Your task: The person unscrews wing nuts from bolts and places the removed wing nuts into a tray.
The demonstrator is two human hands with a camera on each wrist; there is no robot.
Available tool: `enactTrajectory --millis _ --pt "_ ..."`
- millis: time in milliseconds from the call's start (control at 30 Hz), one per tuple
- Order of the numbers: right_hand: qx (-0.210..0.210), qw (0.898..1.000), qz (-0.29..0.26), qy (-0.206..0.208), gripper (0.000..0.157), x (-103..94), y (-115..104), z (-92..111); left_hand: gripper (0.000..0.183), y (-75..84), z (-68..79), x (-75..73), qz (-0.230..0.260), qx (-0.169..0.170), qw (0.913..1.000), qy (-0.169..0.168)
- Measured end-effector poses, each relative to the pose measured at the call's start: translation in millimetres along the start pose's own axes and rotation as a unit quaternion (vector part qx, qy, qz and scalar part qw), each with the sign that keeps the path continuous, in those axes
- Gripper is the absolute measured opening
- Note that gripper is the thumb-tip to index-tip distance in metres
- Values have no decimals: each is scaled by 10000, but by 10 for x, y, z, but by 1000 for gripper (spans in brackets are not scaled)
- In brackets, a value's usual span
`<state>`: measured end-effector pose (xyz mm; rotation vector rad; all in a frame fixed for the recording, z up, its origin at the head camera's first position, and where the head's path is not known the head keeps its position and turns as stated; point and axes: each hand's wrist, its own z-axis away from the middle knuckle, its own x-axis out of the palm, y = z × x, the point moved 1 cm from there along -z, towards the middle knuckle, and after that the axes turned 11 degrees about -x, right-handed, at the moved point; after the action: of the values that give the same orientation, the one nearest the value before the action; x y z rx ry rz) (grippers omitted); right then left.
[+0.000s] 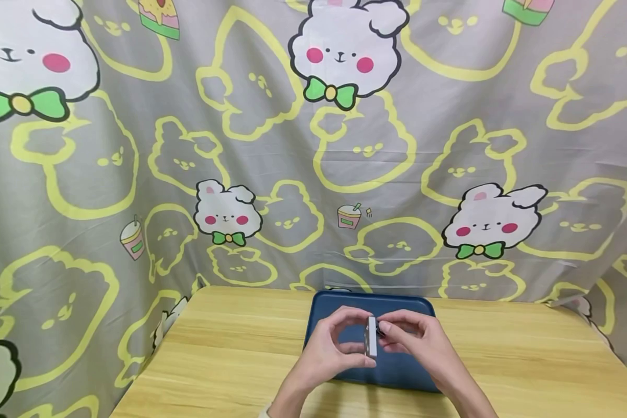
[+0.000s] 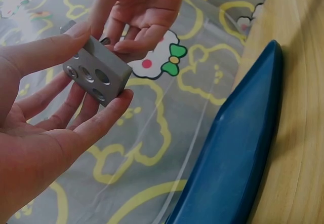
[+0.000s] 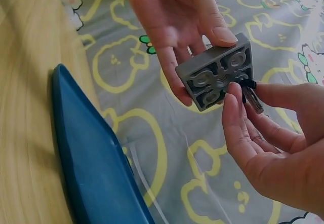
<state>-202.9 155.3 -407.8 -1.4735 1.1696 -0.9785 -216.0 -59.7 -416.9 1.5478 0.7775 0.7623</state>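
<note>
My left hand grips a small grey square block by its opposite edges, above the blue tray. Several round holes show on the block's one face in the left wrist view. Its other face, seen in the right wrist view, has recessed round sockets. A threaded metal screw sticks out from that face near a corner. Around the screw's base sits a small black piece, pinched between the thumb and fingertips of my right hand. Fingers partly hide the black piece, so its exact shape cannot be told.
The blue tray lies on a light wooden table, beneath both hands. Behind the table and along its left side hangs a grey curtain printed with white bunnies and yellow outlines.
</note>
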Motion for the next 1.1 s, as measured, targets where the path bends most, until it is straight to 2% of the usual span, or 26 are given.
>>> enactTrajectory --millis 267,467,633,800,867,933,1100 --pt "-96 9998 168 12 35 -1 48 8 61 -41 28 9 -185 -142 9995 189" --pt "-632 9964 554 -53 29 30 63 3 59 -77 34 -24 -232 -226 9992 248" --pt "-1161 9877 1047 -52 19 45 38 -24 62 -58 2 -45 -215 -171 9994 204" --pt "-1493 9778 1467 81 12 62 9 -4 63 -30 -4 -44 -185 -174 9996 151" --pt "-1798 9697 1650 119 13 78 -1 12 63 -25 -3 -42 -164 -175 9996 147" --pt "-2244 9560 1885 158 16 96 -10 25 63 -24 -1 -41 -122 -190 9996 155" --pt "-3464 9036 2517 152 33 120 -12 43 62 -21 6 -43 97 -195 9997 124"
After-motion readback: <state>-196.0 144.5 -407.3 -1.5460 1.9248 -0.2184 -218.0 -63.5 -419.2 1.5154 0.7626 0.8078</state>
